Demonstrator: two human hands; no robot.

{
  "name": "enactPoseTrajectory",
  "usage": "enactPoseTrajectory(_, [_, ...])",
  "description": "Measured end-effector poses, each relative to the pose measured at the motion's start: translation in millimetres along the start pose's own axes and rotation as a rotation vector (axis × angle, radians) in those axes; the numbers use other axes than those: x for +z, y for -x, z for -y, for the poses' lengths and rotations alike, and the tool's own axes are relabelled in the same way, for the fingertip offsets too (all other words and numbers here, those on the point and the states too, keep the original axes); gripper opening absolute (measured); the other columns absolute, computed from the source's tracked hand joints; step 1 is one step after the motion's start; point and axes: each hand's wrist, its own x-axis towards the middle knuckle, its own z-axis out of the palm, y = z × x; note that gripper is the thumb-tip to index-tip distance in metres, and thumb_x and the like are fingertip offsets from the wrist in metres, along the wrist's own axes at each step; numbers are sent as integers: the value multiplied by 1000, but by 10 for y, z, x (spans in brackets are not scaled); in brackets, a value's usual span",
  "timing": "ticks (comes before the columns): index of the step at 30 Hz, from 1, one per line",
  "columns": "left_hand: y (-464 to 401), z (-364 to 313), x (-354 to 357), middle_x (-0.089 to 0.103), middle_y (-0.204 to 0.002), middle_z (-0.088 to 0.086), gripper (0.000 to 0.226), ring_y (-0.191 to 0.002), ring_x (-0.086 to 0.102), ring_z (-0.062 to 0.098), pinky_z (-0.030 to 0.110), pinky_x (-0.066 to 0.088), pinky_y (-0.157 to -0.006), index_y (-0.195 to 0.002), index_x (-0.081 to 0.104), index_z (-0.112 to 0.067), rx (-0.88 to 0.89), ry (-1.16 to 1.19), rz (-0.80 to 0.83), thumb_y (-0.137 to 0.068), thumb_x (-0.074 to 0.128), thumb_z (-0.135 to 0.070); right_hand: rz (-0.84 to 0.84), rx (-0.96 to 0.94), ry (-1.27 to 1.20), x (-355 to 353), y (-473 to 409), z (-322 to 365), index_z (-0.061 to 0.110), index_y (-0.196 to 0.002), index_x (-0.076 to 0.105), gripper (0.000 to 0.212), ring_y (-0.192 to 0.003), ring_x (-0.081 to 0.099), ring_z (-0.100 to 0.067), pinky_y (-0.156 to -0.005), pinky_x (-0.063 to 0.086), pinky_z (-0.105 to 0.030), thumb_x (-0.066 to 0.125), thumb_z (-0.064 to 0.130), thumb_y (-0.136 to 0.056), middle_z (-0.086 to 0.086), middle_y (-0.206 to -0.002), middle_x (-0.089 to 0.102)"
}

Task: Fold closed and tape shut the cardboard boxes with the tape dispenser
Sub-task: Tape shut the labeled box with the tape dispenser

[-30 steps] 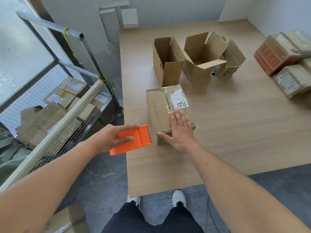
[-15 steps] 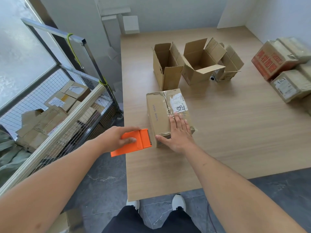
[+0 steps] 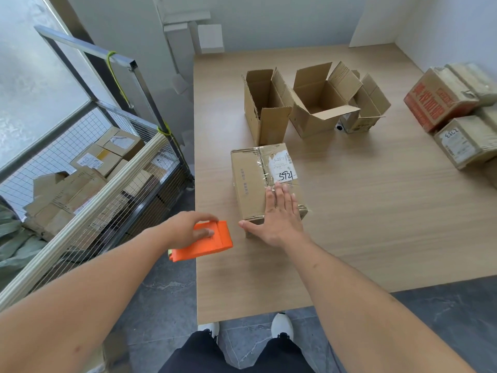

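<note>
the right hand (image 3: 279, 219) lies flat with straight fingers on the closed box (image 3: 258, 181), probably pressing the flaps and fresh tape down so the seam holds. the left hand (image 3: 188, 227) grips the orange tape dispenser (image 3: 204, 242) just beside the box's near corner, at the tabletop (image 3: 376, 211) edge. the box is worn brown cardboard with a white label; glossy tape seems to run along its seam, though glare blurs it.

Bare forearms, no sleeves, black trousers (image 3: 236, 354), white shoes (image 3: 281, 324) with black trim
</note>
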Motion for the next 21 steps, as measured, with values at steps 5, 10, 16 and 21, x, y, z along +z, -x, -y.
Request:
enactPoseTrajectory(5, [63,79,55,65,-126,-10,41,-102,58,12,30,42,-82,-136,48,-57,40,67,-161,-97,59,-53,-21,30,23,-9,31,44,13,-162,-7,129,-151,-31,-24,-123,-19,-44,29,94,-67,-9,-168,-21])
enactPoseTrajectory(10, [154,49,-66,68,-118,-8,46,-88,65,15,37,54,-76,-140,36,-63,82,58,-281,-98,53,-59,-41,106,95,-62,2,327,2,-159,4,129,-154,-14,-41,-123,-7,-59,50,79,-66,-23,-167,-5])
enactPoseTrajectory(16, [247,62,-181,67,-112,-12,51,-71,57,1,25,43,-59,-146,31,-61,159,13,-348,-98,45,-66,54,70,141,-187,-35,296,2,-159,1,130,-154,-13,-41,-124,-2,-59,67,70,-69,-21,-168,-6])
enactPoseTrajectory(21, [407,89,-282,62,-82,-35,50,-68,60,-7,22,39,-55,-144,36,-61,176,93,-430,-96,49,-65,183,33,231,-394,-43,109,14,-158,-20,139,-155,-16,-38,-124,-1,-58,80,58,-72,-17,-167,-16])
